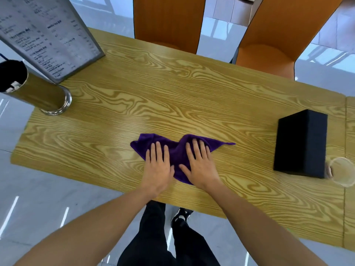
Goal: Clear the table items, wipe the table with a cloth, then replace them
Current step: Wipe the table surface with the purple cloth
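Observation:
A purple cloth (177,148) lies bunched on the wooden table (172,93) near its front edge. My left hand (157,167) presses flat on the cloth's left part, fingers apart. My right hand (199,164) lies flat on its right part, fingers spread. A black box (301,143) stands at the table's right end, with a clear glass (342,171) just right of it. At the left end stand a metal cylinder holder (38,93) and a tilted menu stand (48,35).
Two orange chairs (169,22) (278,45) are pushed in at the far side of the table. A seam (344,150) marks a second tabletop at the right. Glossy grey floor surrounds the table; my legs and shoe show below the front edge.

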### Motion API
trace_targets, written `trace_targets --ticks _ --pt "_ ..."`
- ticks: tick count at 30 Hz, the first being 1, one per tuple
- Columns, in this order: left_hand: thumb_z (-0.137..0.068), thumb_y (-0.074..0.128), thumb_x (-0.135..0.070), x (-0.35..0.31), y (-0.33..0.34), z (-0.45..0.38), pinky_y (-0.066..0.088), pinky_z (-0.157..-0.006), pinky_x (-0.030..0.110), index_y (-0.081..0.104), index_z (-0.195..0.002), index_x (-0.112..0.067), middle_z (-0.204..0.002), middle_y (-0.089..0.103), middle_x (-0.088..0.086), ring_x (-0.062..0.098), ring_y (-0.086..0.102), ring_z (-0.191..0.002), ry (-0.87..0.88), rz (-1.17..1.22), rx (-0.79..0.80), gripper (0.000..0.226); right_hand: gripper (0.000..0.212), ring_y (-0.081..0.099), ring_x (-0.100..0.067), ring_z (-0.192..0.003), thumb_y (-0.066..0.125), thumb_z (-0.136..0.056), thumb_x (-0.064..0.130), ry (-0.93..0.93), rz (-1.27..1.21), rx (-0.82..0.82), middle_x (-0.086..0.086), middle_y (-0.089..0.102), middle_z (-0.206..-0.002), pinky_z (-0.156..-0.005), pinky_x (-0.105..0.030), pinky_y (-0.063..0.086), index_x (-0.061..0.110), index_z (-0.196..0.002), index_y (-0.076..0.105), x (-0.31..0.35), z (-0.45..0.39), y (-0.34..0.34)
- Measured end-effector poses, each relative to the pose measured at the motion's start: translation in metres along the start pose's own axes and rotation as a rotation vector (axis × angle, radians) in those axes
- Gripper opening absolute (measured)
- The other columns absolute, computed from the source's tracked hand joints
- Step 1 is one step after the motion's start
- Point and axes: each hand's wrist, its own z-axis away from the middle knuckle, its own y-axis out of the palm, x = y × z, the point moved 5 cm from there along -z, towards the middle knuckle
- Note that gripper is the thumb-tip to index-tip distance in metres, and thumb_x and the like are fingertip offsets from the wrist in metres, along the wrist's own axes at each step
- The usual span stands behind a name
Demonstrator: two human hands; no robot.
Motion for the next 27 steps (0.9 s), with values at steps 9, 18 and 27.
trace_targets --ticks 9,18,27 --pt "-0.097 0.048 -0.050 0.063 -0.038 -0.112 0.024 -0.118 0.059 0.026 -0.153 0.005 -0.155 0.022 0.041 0.054 0.023 -0.145 0.018 0.002 -0.027 0.082 0.086 -0.001 -0.033 -0.158 0.032 -0.100 0.066 0.014 -0.047 -0.038 -0.014 0.000 -0.171 -0.127 -0.048 0.004 0.016 -0.164 0.005 -0.003 -0.119 -0.048" --pt "-0.098 0.045 -0.058 0.100 -0.078 -0.196 0.009 -0.124 0.048 0.005 -0.160 -0.010 -0.165 -0.002 0.028 0.040 -0.001 -0.154 0.079 0.060 0.028 0.088 0.086 -0.007 -0.033 -0.158 0.031 -0.101 0.066 0.080 -0.065 -0.039 -0.013 -0.006 -0.171 -0.127 -0.048 0.001 0.017 -0.164 0.000 -0.011 -0.192 -0.077" --pt "-0.100 0.049 -0.047 0.076 -0.058 -0.152 0.016 -0.123 0.048 0.017 -0.160 -0.014 -0.165 0.010 0.025 0.040 0.008 -0.153 0.111 0.126 -0.039 0.076 0.079 0.006 -0.038 -0.157 0.040 -0.103 0.052 0.088 -0.077 -0.085 -0.019 0.008 -0.170 -0.126 -0.052 0.011 0.009 -0.163 0.012 0.005 -0.150 -0.062"
